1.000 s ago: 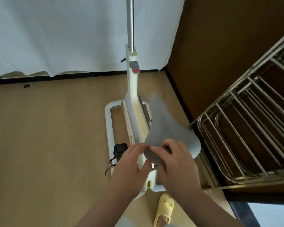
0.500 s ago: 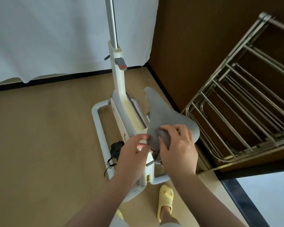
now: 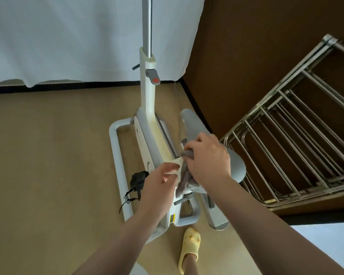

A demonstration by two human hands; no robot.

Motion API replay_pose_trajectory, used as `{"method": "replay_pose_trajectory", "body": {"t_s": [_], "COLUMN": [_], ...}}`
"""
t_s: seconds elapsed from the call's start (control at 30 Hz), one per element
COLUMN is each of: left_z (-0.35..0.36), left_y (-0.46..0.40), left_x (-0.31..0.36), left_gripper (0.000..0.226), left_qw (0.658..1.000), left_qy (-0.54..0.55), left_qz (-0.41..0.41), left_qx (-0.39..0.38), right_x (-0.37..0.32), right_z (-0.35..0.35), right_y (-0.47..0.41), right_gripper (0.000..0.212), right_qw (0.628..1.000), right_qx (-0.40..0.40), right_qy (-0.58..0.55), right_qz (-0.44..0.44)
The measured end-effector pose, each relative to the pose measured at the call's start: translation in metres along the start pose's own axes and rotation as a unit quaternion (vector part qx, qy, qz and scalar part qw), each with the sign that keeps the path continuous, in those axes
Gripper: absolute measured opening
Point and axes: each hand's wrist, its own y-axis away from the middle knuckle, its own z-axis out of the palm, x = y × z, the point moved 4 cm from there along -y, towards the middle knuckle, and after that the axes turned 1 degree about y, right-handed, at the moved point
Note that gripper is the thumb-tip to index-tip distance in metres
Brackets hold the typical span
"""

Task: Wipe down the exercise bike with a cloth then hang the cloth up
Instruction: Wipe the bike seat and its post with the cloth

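A white exercise bike (image 3: 147,135) stands on the tan floor, its metal post rising to the top of the view. Its grey saddle (image 3: 193,124) sits at the centre right. My right hand (image 3: 209,159) lies on the saddle's left side and grips a bunched grey cloth (image 3: 184,178) that hangs down beside the saddle. My left hand (image 3: 159,179) pinches a pale corner of that cloth (image 3: 176,161) just left of the right hand. The rear of the saddle is partly hidden by my right hand.
A metal drying rack (image 3: 290,139) with several bars stands close on the right against a brown wall (image 3: 256,56). A white curtain (image 3: 68,36) hangs behind the bike. A black pedal with strap (image 3: 137,179) juts left. My foot in a yellow slipper (image 3: 190,249) is by the bike's base.
My right hand has slid forward along the saddle with the cloth. My left hand now pinches a pale corner of the cloth, which hangs more unfolded. The view has shifted back.
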Motion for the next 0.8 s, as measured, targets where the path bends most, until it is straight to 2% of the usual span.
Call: {"method": "replay_pose_trajectory", "body": {"t_s": [0.07, 0.17, 0.27, 0.4, 0.43, 0.53, 0.57, 0.6, 0.67, 0.7, 0.8], "left_z": [0.003, 0.002, -0.002, -0.005, -0.006, -0.008, -0.007, -0.005, -0.002, 0.0, 0.004], "left_y": [-0.002, -0.007, -0.009, -0.007, -0.007, -0.006, -0.005, -0.004, -0.002, -0.002, 0.001], "left_x": [0.005, 0.011, 0.013, 0.012, 0.01, 0.005, 0.005, 0.006, 0.007, 0.009, 0.014], "left_gripper": [0.031, 0.027, 0.026, 0.015, 0.015, 0.019, 0.02, 0.021, 0.023, 0.023, 0.021], "left_qw": [1.0, 1.0, 0.999, 1.0, 1.0, 1.0, 1.0, 1.0, 1.0, 1.0, 0.997], "left_qy": [0.016, 0.018, 0.028, 0.001, -0.003, -0.008, -0.007, -0.006, -0.007, -0.015, -0.064], "left_qz": [-0.001, 0.01, 0.013, 0.02, 0.019, 0.002, 0.001, 0.001, 0.003, 0.007, 0.036], "left_qx": [-0.003, 0.009, 0.018, 0.021, 0.024, 0.02, 0.014, 0.006, -0.008, -0.014, -0.031], "right_x": [-0.009, -0.014, 0.002, -0.007, -0.004, 0.014, 0.013, 0.008, 0.004, 0.009, 0.027], "right_z": [0.002, 0.005, -0.004, 0.006, 0.006, 0.005, 0.008, 0.014, 0.029, 0.031, 0.032], "right_y": [-0.007, -0.009, -0.01, 0.026, 0.034, 0.053, 0.062, 0.071, 0.085, 0.089, 0.102], "right_gripper": [0.017, 0.017, 0.018, 0.017, 0.016, 0.016, 0.015, 0.014, 0.026, 0.027, 0.028], "right_qw": [1.0, 0.997, 0.997, 0.996, 0.995, 0.983, 0.982, 0.983, 0.982, 0.981, 0.953], "right_qx": [-0.01, -0.079, -0.049, -0.037, -0.017, 0.124, 0.152, 0.16, 0.143, 0.152, 0.236], "right_qy": [0.024, 0.017, -0.038, -0.072, -0.087, -0.133, -0.115, -0.08, -0.031, -0.044, -0.18], "right_qz": [-0.003, -0.017, 0.052, -0.044, -0.049, 0.016, 0.004, -0.038, -0.117, -0.109, 0.056]}}
